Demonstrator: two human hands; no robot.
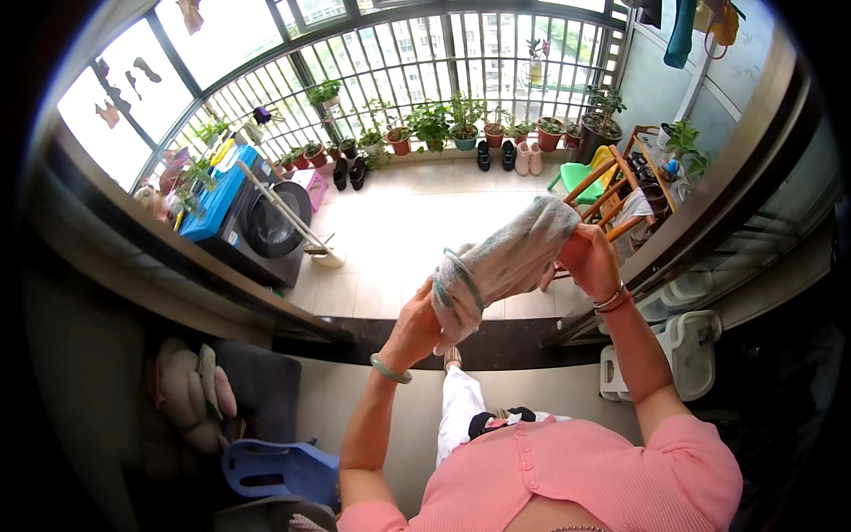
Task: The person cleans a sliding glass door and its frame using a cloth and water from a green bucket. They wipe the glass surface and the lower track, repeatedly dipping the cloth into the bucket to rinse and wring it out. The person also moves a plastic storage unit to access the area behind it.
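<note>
A crumpled light-grey cloth [505, 262] with green markings is stretched between my two raised hands, in front of my chest. My left hand [415, 326] grips its lower left end, where the fabric bunches up. At the upper right end, my right hand [587, 259] is closed on the cloth. Most fingertips of both hands are hidden behind the fabric. Whether it is a towel or a garment cannot be made out. A pale green bangle circles my left wrist, and thin bracelets circle the right.
A dark door sill [399, 341] crosses ahead, with a tiled balcony floor [355, 222] beyond. A washing machine [277, 217] stands left, with mop handles [284, 208] leaning by it. Potted plants [430, 124] and shoes line the railing. A wooden rack [612, 191] is right; a blue plastic chair [275, 470] is near left.
</note>
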